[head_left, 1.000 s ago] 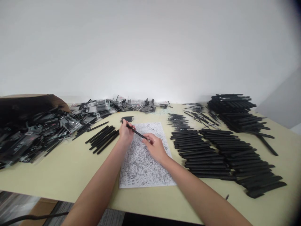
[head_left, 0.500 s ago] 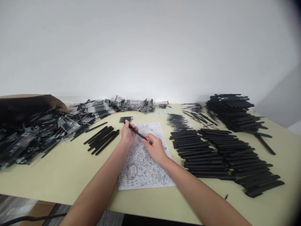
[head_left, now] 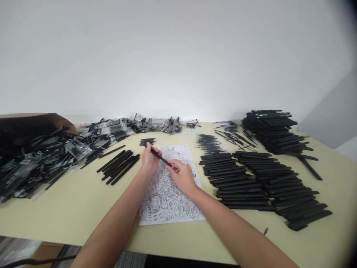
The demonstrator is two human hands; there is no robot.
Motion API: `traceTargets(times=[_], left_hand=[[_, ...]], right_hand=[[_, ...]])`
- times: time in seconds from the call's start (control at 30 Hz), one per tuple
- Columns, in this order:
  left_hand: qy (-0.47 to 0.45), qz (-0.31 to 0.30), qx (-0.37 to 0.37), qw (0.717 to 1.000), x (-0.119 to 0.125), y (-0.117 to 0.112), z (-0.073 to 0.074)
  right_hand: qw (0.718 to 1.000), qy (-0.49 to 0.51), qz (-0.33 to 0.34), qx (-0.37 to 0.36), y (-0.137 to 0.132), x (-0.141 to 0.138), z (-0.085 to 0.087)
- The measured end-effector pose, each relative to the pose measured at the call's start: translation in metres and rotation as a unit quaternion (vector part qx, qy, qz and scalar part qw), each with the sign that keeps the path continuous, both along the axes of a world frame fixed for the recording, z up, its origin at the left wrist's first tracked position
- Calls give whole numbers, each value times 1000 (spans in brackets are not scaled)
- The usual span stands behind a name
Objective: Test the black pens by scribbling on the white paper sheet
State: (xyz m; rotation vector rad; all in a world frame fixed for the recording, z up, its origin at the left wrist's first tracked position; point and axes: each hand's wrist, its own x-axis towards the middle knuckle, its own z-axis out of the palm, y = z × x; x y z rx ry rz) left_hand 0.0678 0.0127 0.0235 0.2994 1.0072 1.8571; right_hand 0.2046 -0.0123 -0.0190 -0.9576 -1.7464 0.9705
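Note:
A black pen (head_left: 161,158) slants between my two hands above a scribbled sheet of paper (head_left: 164,201). My left hand (head_left: 150,160) is closed round its upper left part. At its lower right end, the fingers of my right hand (head_left: 182,175) pinch it, and that tip is partly hidden by them. Left of my hands lies a small row of black pens (head_left: 118,166). Just behind my left hand is a little group of short dark sticks (head_left: 147,141). To the right are thin refills (head_left: 210,143) and long rows of black pens (head_left: 237,182).
A heap of packaged pens in clear sleeves (head_left: 36,163) spills from a cardboard box (head_left: 60,121) on the left. More sleeves (head_left: 158,124) lie along the wall. At the back right rises a tall stack of pens (head_left: 269,123). A small dark piece (head_left: 266,231) lies near the front edge.
The view has shifted slightly, so things on the table appear a little further left. Both hands keep hold of the pen; more of its tip shows at my right fingers.

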Motion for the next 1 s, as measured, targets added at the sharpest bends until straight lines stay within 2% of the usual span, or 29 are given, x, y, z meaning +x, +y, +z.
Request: traceTargets(times=[0.5, 0.77, 1.0], left_hand=[[-8, 6, 28, 1000, 1, 1, -2], [-5, -1, 25, 1000, 1, 0, -2], [-5, -11, 24, 1000, 2, -1, -1]], right_hand=[[995, -74, -62, 5, -5, 4, 9], [995, -84, -48, 3, -6, 4, 12], [997, -73, -37, 17, -3, 3, 8]])
